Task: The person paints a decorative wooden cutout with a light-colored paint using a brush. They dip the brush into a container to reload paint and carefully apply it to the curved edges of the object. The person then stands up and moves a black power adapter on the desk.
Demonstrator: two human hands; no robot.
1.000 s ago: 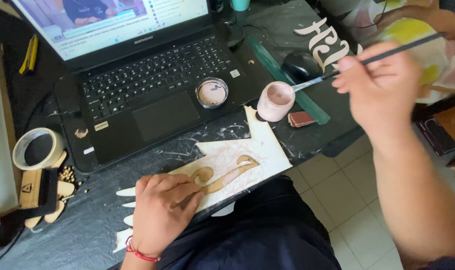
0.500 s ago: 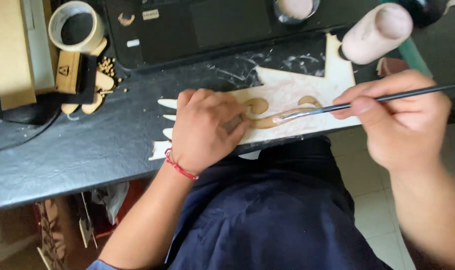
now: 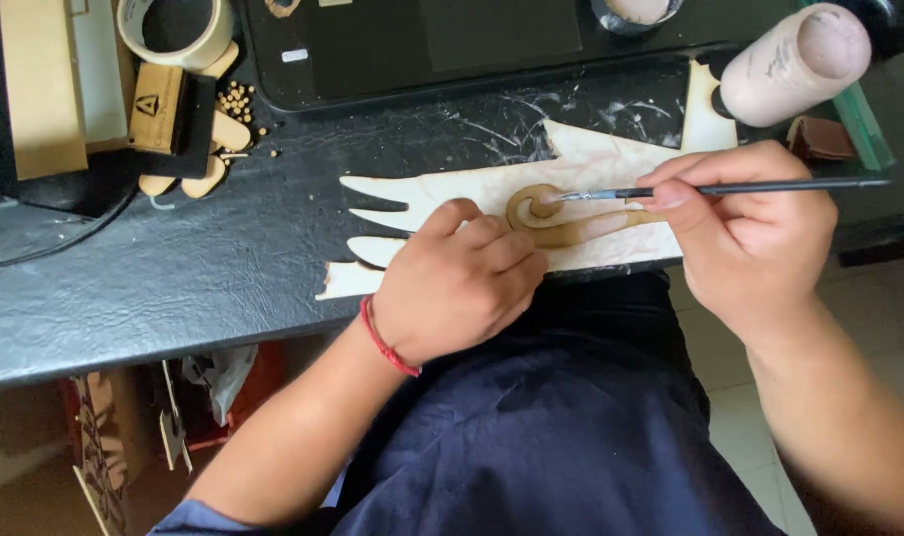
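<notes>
Home craft desk, laptop (image 3: 422, 40), tape roll (image 3: 174, 30), wooden cutouts (image 3: 199, 169), paint-smeared black tabletop (image 3: 154, 278)
</notes>
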